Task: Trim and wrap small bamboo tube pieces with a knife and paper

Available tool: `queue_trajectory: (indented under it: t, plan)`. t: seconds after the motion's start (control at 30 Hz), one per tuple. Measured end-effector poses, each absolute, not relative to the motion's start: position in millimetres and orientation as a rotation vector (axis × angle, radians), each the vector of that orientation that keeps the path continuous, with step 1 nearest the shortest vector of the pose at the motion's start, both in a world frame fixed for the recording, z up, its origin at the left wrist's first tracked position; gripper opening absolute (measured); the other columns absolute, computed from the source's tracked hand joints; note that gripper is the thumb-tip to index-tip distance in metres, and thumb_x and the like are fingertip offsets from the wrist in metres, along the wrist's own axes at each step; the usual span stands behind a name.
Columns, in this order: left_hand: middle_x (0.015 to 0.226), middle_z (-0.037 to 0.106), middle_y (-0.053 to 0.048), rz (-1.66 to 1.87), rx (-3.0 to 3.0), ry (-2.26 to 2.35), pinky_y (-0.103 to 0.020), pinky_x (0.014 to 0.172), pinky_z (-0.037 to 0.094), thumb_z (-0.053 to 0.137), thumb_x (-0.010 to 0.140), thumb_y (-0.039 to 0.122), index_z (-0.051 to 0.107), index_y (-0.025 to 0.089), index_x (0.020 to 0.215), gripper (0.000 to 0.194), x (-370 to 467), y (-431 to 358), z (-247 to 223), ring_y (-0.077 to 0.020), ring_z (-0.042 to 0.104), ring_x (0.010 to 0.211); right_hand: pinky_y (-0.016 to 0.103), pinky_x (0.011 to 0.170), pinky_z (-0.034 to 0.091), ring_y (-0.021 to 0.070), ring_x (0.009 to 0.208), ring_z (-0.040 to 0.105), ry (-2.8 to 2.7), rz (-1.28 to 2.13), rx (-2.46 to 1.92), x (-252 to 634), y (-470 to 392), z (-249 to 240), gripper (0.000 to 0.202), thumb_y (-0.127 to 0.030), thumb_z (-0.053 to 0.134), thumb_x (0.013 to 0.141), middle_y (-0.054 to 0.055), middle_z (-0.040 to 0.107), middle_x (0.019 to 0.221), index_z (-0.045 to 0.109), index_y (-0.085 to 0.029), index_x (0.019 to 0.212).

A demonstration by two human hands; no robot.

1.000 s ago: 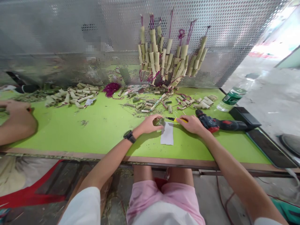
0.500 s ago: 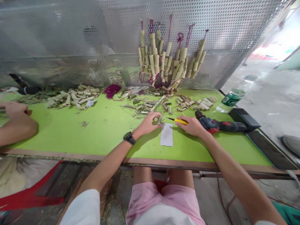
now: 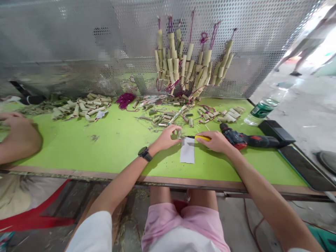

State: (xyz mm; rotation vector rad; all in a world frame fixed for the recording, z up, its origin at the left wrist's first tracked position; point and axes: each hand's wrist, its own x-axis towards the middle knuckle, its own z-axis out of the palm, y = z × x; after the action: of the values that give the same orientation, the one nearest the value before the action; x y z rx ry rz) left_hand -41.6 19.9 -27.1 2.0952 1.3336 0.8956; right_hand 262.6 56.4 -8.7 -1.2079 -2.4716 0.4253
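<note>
Between the thumb and fingers of my left hand point(image 3: 165, 138) a short bamboo tube point(image 3: 179, 134) stands above the table. My right hand point(image 3: 216, 141) is closed round a yellow utility knife point(image 3: 203, 138), its dark blade pointing left. The blade's tip is close to the tube's right side; whether it touches I cannot tell. Just below both hands, a white slip of paper point(image 3: 187, 153) lies flat on the green tabletop point(image 3: 115, 140).
Cut bamboo pieces point(image 3: 173, 117) lie behind my hands, with purple cord point(image 3: 126, 100) further left. Strung bamboo point(image 3: 189, 66) hangs on the mesh panel. A drill point(image 3: 236, 138), bottle point(image 3: 262, 111) and phone point(image 3: 304, 166) are at right. Another person's arm point(image 3: 19, 140) rests at far left.
The knife blade has moved left, right up to the bamboo tube, from a small gap away. My left hand has barely shifted. A person's legs now show in the background at upper right.
</note>
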Motion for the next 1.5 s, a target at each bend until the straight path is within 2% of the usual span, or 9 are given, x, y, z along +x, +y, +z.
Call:
queue_trajectory:
  t: [0.2,0.27,0.4,0.63,0.9,1.1,1.27,1.4,1.5]
  plan:
    - [0.135,0.065,-0.01,0.898,2.084,1.346,-0.043,0.098,0.055,0.086,0.09,0.036,0.063,0.026,0.143,0.058,-39.5,17.7,-26.9,-0.0277,0.065,0.114,0.033,0.078,0.056,0.0268,0.092,0.083,-2.466,0.397,-1.2,262.4,56.9,-9.1,0.036,-0.053,0.065,0.103,0.004,0.089,0.11,0.09,-0.03,0.114]
    - [0.128,0.068,-0.009,0.894,2.041,1.398,-0.042,0.094,0.055,0.088,0.086,0.032,0.062,0.025,0.135,0.056,-38.7,17.3,-26.2,-0.027,0.065,0.109,0.033,0.077,0.057,0.0267,0.092,0.083,-2.462,0.396,-1.194,262.0,56.5,-9.1,0.036,-0.053,0.065,0.103,0.004,0.089,0.11,0.091,-0.03,0.113]
    - [0.121,0.068,-0.008,0.884,2.048,1.394,-0.041,0.092,0.054,0.087,0.086,0.035,0.062,0.024,0.117,0.042,-38.3,17.2,-23.9,-0.0275,0.064,0.108,0.033,0.076,0.057,0.0273,0.092,0.084,-2.46,0.384,-1.201,261.8,55.3,-8.9,0.04,-0.054,0.062,0.104,0.005,0.089,0.111,0.09,-0.028,0.115]
    - [0.124,0.069,-0.009,0.87,2.093,1.334,-0.044,0.099,0.054,0.085,0.086,0.037,0.062,0.024,0.115,0.039,-37.4,16.6,-22.0,-0.0291,0.065,0.115,0.033,0.076,0.057,0.0272,0.092,0.083,-2.463,0.375,-1.175,262.4,55.1,-9.1,0.04,-0.055,0.063,0.103,0.005,0.089,0.109,0.09,-0.029,0.114]
    - [0.122,0.072,-0.009,0.838,2.069,1.293,-0.042,0.089,0.055,0.078,0.089,0.045,0.062,0.024,0.119,0.04,-35.7,13.9,-18.7,-0.0266,0.066,0.102,0.032,0.073,0.055,0.026,0.087,0.082,-2.46,0.382,-1.19,261.7,54.8,-8.9,0.04,-0.055,0.063,0.102,0.005,0.089,0.105,0.091,-0.028,0.112]
    - [0.13,0.07,-0.012,0.762,2.136,1.353,-0.049,0.098,0.055,0.076,0.092,0.046,0.069,0.024,0.135,0.049,-36.0,15.0,-20.5,-0.0302,0.066,0.108,0.034,0.075,0.057,0.0266,0.087,0.082,-2.445,0.422,-1.156,262.1,54.2,-9.4,0.039,-0.056,0.064,0.101,0.005,0.089,0.106,0.092,-0.029,0.11]
    - [0.127,0.067,-0.013,0.643,2.163,1.383,-0.054,0.101,0.053,0.073,0.094,0.045,0.068,0.025,0.148,0.057,-36.8,12.2,-19.8,-0.0333,0.066,0.11,0.033,0.072,0.056,0.0261,0.083,0.082,-2.467,0.433,-1.146,260.9,53.2,-9.6,0.04,-0.056,0.066,0.101,0.006,0.089,0.103,0.092,-0.028,0.109]
    - [0.125,0.068,-0.014,0.546,2.21,1.418,-0.056,0.104,0.05,0.073,0.093,0.047,0.068,0.025,0.148,0.06,-36.0,11.4,-19.8,-0.0363,0.067,0.113,0.033,0.069,0.053,0.0252,0.08,0.08,-2.493,0.465,-1.141,259.3,52.6,-8.9,0.044,-0.061,0.065,0.101,0.006,0.089,0.101,0.093,-0.027,0.109]
    - [0.126,0.072,-0.014,0.555,2.221,1.429,-0.055,0.105,0.049,0.077,0.092,0.051,0.068,0.024,0.142,0.057,-35.2,11.9,-19.6,-0.0367,0.067,0.114,0.032,0.065,0.049,0.0234,0.075,0.078,-2.501,0.475,-1.146,259.0,53.3,-11.1,0.044,-0.061,0.067,0.1,0.007,0.089,0.096,0.093,-0.027,0.109]
